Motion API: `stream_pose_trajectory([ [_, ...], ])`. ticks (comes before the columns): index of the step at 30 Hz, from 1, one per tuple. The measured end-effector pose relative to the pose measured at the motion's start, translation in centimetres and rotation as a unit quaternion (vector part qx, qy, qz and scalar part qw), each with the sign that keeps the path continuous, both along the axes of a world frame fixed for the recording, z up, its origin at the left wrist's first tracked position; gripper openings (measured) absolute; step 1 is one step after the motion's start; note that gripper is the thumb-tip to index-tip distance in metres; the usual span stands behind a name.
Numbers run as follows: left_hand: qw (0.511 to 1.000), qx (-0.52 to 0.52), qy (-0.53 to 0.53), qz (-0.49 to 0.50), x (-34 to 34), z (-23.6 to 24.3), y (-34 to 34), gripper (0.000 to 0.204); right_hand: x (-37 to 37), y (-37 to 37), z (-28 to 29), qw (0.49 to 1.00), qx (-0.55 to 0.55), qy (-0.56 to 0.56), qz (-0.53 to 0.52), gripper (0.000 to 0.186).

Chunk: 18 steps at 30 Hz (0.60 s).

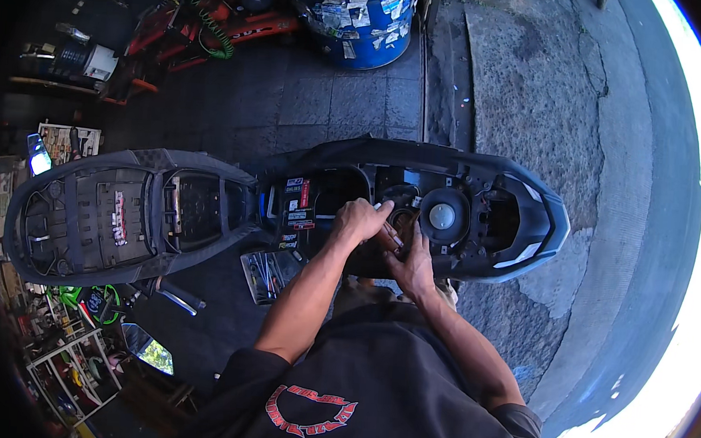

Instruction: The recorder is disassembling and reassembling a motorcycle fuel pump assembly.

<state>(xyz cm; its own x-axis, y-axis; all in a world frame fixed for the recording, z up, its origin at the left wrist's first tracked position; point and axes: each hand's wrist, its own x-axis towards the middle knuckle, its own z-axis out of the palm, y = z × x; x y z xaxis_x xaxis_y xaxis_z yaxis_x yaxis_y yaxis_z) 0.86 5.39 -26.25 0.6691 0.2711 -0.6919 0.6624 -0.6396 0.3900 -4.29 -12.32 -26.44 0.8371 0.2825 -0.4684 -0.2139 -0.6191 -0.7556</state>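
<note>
A dark scooter body (531,222) lies across the view, its seat (134,214) swung up to the left with the underside showing. Both hands are over the opening in the middle of the body, beside the round black piece with a pale domed cap (442,217). My left hand (358,222) is closed, thumb and fingers around something small at the opening's edge. Close to its right, my right hand (413,269) reaches in with bent fingers, thumb toward the left hand. What the fingers grip is hidden in shadow. The storage well (340,190) lies left of my hands.
A tray of tools (267,276) is on the floor left of my left forearm. Beyond the scooter stand a blue drum (369,47) and a red metal frame (246,29). A cluttered rack (76,375) is at lower left; rough concrete (535,94) lies to the right.
</note>
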Motion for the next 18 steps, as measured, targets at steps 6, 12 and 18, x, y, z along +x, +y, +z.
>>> stream_pose_trajectory([
  [6,0.999,0.027,0.006,-0.023,1.4,1.1,-0.6,0.073,0.1,0.5,-1.3,0.999,-0.028,-0.03,0.031,0.096],
  [12,0.998,0.035,0.006,-0.059,2.2,1.4,-0.8,0.069,1.3,0.7,-0.8,0.995,-0.078,0.021,0.055,0.097],
  [18,0.997,0.034,0.002,-0.071,2.4,1.4,-0.6,0.067,1.8,0.1,-0.2,0.993,-0.076,0.031,0.09,0.103],
])
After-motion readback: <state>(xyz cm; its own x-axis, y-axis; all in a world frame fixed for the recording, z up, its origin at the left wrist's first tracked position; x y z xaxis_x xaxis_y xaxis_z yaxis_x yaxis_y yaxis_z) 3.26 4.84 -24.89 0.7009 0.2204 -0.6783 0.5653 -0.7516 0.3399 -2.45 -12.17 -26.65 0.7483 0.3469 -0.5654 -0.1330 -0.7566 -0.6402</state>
